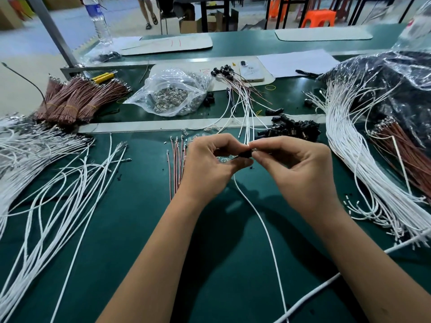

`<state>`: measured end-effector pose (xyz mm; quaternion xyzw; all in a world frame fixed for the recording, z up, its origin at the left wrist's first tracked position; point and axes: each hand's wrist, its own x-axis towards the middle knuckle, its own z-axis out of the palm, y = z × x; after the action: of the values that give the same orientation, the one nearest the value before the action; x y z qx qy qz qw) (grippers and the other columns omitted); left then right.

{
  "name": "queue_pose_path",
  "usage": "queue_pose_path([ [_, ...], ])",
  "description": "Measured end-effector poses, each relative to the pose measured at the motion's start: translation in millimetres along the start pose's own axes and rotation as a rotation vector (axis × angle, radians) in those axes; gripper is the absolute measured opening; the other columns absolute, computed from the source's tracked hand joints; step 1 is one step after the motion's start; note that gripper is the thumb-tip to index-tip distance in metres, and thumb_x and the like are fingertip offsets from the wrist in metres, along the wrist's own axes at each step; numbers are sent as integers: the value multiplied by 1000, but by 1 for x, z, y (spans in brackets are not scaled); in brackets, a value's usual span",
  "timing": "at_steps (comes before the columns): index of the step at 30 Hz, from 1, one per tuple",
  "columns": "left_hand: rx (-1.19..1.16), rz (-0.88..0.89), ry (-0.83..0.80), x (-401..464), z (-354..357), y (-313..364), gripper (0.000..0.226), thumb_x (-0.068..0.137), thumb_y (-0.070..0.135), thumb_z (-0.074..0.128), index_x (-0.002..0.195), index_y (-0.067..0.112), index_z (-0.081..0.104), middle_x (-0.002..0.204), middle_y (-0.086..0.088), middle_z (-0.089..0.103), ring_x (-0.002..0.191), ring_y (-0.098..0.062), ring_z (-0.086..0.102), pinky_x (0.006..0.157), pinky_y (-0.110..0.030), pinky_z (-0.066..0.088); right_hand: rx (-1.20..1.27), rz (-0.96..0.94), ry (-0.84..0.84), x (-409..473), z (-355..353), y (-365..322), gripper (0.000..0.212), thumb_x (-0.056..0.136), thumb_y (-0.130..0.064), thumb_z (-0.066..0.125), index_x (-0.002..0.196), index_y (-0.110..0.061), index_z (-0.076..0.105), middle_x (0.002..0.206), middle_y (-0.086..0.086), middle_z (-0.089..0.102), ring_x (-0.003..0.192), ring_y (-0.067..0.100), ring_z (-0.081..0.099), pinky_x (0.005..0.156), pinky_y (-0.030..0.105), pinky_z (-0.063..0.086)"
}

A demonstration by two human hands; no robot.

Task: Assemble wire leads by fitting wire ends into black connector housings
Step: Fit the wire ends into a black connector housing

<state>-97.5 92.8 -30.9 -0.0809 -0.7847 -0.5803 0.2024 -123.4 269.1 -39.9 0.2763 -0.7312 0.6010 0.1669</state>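
Observation:
Over the middle of the green table, my left hand (211,164) pinches a small black connector housing (245,155) between thumb and fingers. My right hand (296,169) meets it from the right, its fingertips pinching a metal-tipped wire end at the housing. A white wire (263,220) hangs from the housing and runs down toward me. A pile of loose black housings (291,130) lies just beyond my right hand. Several red-brown leads (176,164) lie left of my left hand.
Loose white wires (58,190) spread at the left; a thick white bundle (354,159) and brown wires (401,155) lie right. Bundled brown wires (77,99), a clear bag of metal parts (168,94) and finished leads (235,89) sit behind. A phone (251,72) lies beyond.

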Motion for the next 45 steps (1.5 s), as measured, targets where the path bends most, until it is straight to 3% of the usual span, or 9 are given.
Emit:
queue_pose_path([
  [4,9,-2,5,0,0,-1,22,73,0,88,84,15,77,83,-4,77,82,-28,74,84,-49,59,83,37,-9,3,0,1,13,87,-3,81,97,-12,82,98,3,75,92,19,74,82,26,58],
  [10,-26,-33,-22,0,0,-3,24,75,-1,85,88,19,80,84,4,78,81,-12,75,82,-31,60,71,70,-17,2,-2,3,13,87,-1,82,96,-9,81,90,-3,78,86,15,75,81,24,55],
  [14,-66,-59,-45,0,0,-2,26,76,-2,84,89,20,80,85,1,79,81,-17,76,83,-34,61,101,78,-10,3,-2,3,15,86,1,81,95,-11,81,88,-3,79,84,11,75,79,19,55],
  [20,-13,22,-38,-1,-1,0,19,77,-1,85,94,2,80,87,-7,78,80,-16,75,78,-28,59,80,94,-8,1,-2,2,22,86,2,81,92,-20,79,86,-6,78,79,12,74,77,24,57],
  [25,-11,44,-67,0,-7,1,20,75,-1,86,93,3,80,84,0,78,75,-6,73,74,-18,54,192,164,-73,4,-4,-1,20,87,6,78,90,-14,77,81,-1,77,72,7,72,72,17,55],
  [30,-54,29,-66,-1,-8,2,20,71,2,89,87,7,79,82,-2,79,75,-13,75,74,-23,57,182,173,-78,4,-4,-1,18,87,4,79,90,-14,77,80,2,77,71,10,72,72,20,56],
  [36,-33,48,-83,-1,-8,-3,19,72,5,90,85,13,79,81,0,78,73,-10,74,72,-21,55,-19,58,-83,1,-4,2,14,87,1,78,93,-12,76,87,-4,75,83,16,74,79,28,59],
  [42,-49,27,-103,-1,-7,-1,21,69,6,90,82,19,79,79,-1,78,72,-13,72,72,-26,57,-18,46,-135,3,-7,2,20,85,11,77,91,-9,76,87,1,75,84,15,74,79,26,57],
  [45,-217,-55,-58,-4,-4,2,18,67,7,88,81,15,79,80,-5,78,74,-14,74,74,-24,58,161,100,-104,3,-7,1,19,87,9,76,90,-11,75,86,6,75,77,14,73,76,25,57],
])
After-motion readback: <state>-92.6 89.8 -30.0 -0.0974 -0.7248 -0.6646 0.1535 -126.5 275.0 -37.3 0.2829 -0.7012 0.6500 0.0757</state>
